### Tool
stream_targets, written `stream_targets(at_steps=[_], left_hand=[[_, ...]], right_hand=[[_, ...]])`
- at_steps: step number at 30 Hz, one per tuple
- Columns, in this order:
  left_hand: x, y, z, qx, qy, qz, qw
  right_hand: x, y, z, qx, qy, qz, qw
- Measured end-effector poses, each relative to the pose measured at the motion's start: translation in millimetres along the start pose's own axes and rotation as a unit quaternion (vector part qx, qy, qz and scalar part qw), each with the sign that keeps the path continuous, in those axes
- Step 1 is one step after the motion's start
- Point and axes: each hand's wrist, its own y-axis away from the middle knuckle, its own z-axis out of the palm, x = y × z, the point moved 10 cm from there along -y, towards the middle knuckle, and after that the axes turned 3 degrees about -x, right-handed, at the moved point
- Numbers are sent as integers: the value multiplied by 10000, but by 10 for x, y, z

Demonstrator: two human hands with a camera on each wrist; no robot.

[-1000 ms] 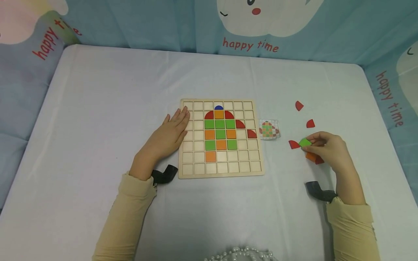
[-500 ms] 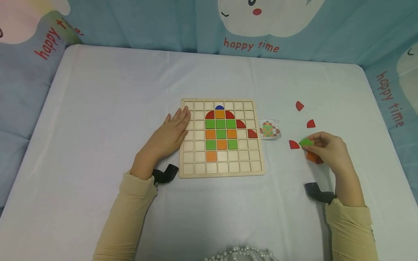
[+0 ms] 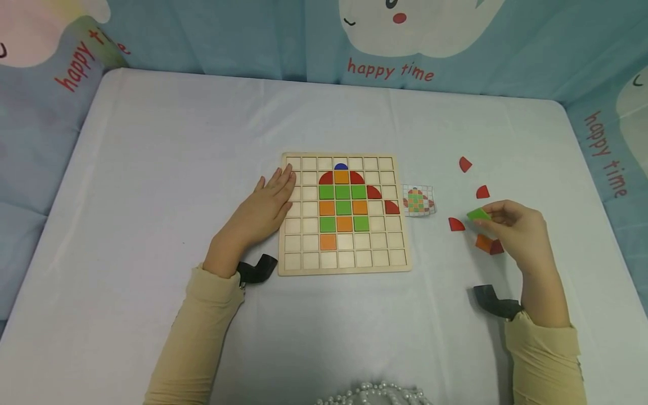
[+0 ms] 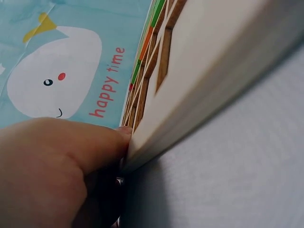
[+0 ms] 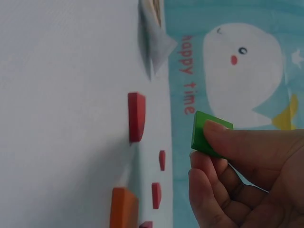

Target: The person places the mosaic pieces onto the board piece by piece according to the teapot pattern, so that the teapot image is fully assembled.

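My right hand (image 3: 518, 233) pinches a green square tile (image 5: 204, 135) between thumb and fingers, raised off the table in the right wrist view. Below it on the cloth lie an orange tile (image 3: 484, 243) and a red quarter-round tile (image 3: 497, 247), close together. Another red quarter-round tile (image 3: 456, 224) lies just left of them. My left hand (image 3: 260, 216) rests with straight fingers on the left edge of the wooden grid board (image 3: 344, 271). Green, orange, red and blue tiles fill cells in the board's middle, and two red ones step down to its right.
A small pattern card (image 3: 418, 201) lies against the board's right side. Two more red quarter-round tiles, an upper one (image 3: 465, 164) and a lower one (image 3: 483, 192), lie farther back. A pearl string (image 3: 374, 394) lies at the front edge. Printed blue curtains (image 3: 228, 39) stand behind the table.
My right hand has lifted with the green tile and shifted slightly up and right, uncovering more of the orange and red tiles. The left hand stays on the board.
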Motion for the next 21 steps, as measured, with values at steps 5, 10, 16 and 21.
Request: stream_targets(at_steps=[5, 10, 16, 21], left_hand=[[4, 4, 2, -34, 115, -67, 9999], [6, 5, 4, -73, 145, -144, 9998], [15, 7, -7, -62, 110, -175, 9998], [13, 4, 0, -85, 61, -203, 9997]], right_hand=[[-421, 119, -4, -70, -235, -150, 9996], [-720, 197, 39, -257, -267, -267, 9990], [-854, 209, 121, -410, -261, -380, 9981], [-943, 223, 218, -572, -380, -517, 9963]])
